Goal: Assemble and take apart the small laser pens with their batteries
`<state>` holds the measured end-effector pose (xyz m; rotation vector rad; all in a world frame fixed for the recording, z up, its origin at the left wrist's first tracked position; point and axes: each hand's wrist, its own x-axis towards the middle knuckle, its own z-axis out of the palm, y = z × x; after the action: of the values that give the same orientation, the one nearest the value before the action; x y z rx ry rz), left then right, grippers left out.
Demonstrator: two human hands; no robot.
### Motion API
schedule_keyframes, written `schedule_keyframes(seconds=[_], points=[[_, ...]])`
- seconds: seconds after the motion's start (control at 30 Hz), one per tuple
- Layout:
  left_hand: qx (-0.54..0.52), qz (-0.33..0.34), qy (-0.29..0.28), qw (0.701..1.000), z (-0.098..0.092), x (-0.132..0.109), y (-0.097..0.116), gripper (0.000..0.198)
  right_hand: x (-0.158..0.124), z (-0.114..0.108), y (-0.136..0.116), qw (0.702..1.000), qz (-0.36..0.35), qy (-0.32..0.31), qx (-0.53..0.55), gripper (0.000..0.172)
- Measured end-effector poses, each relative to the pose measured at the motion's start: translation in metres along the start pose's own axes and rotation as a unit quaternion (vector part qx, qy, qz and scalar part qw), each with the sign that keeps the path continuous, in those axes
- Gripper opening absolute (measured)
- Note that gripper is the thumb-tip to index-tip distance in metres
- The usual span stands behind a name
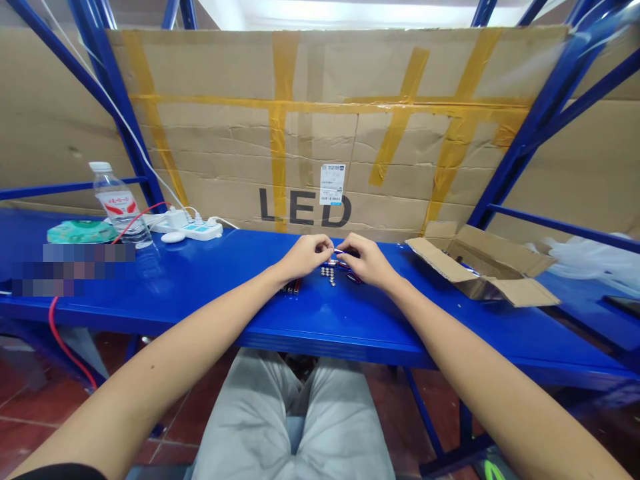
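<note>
Over the blue tabletop (225, 267), my left hand (313, 255) and my right hand (369, 259) meet fingertip to fingertip. Both are closed in a pinch around a slim, pen-like piece (339, 251), shiny and bluish, mostly covered by the fingers. Just below them lie several small round silver pieces that look like button cells (327, 272), set out in short rows. Shiny blue pen-like parts (353, 277) rest under my right hand. Beside my left wrist, several dark slim tubes (292, 287) lie together, partly hidden by the arm.
An open cardboard box (480, 263) with small items inside stands to the right, near clear plastic wrap (580, 257). At the left are a water bottle (120, 207), a green packet (80, 231) and a white power strip (200, 230). A large taped cardboard sheet (225, 153) closes the back.
</note>
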<state>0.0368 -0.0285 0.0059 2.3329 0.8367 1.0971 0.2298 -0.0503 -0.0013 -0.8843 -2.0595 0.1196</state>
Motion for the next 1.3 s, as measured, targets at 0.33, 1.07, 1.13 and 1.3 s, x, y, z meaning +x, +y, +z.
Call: schedule_keyframes(seconds=[0.33, 1.07, 1.13, 1.3], points=[[0.005, -0.002, -0.002, 1.0, 0.002, -0.001, 0.001, 0.009, -0.001, 0.005, 0.004, 1.0, 0.02, -0.014, -0.003, 0.017], [0.0, 0.032, -0.033, 0.999, 0.001, -0.002, 0.003, 0.011, -0.002, -0.003, -0.004, 0.984, 0.117, -0.064, 0.117, 0.017], [0.007, 0.034, -0.03, 0.999, 0.001, -0.002, 0.004, 0.011, -0.002, -0.004, -0.005, 0.982, 0.128, -0.066, 0.12, 0.017], [0.032, 0.042, -0.018, 0.998, 0.002, -0.002, 0.004, 0.012, -0.001, -0.004, -0.007, 0.975, 0.157, -0.062, 0.142, 0.021]])
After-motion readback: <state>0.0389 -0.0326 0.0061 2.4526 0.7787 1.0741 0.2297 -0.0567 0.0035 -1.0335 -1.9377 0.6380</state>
